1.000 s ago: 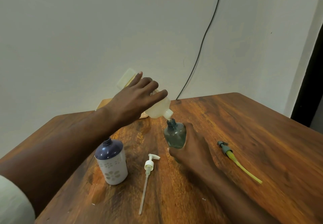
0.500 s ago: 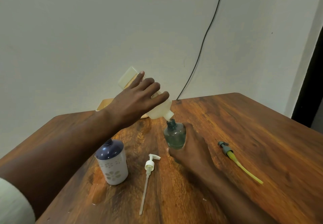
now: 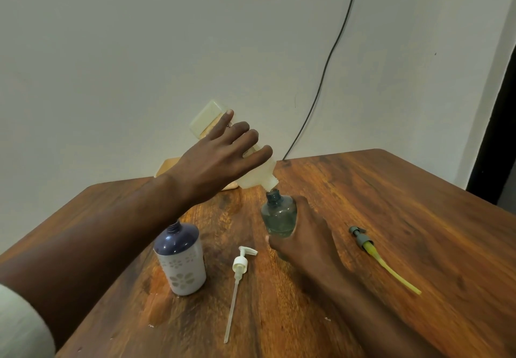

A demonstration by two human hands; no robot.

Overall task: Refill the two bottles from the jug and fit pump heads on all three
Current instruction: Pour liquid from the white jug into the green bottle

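My left hand [image 3: 220, 159] grips a pale translucent jug [image 3: 259, 175], tipped steeply with its mouth just above the neck of a small clear green bottle [image 3: 277, 215]. My right hand [image 3: 304, 237] holds that bottle upright on the table, with a little liquid at its bottom. A dark blue and white flowered bottle [image 3: 180, 260] stands open-necked at the left. A white pump head [image 3: 238, 274] with a long tube lies between the two bottles. A grey pump head with a yellow tube [image 3: 374, 251] lies to the right.
The wooden table [image 3: 391, 204] meets a pale wall at the back. A black cable [image 3: 326, 62] hangs down the wall to the table's far edge. A light wooden object [image 3: 164, 166] sits behind my left arm. A dark doorway edge [image 3: 499, 106] is at right.
The jug has tipped a little steeper, its base rising, while its mouth stays over the green bottle. My right hand has stayed on the bottle.
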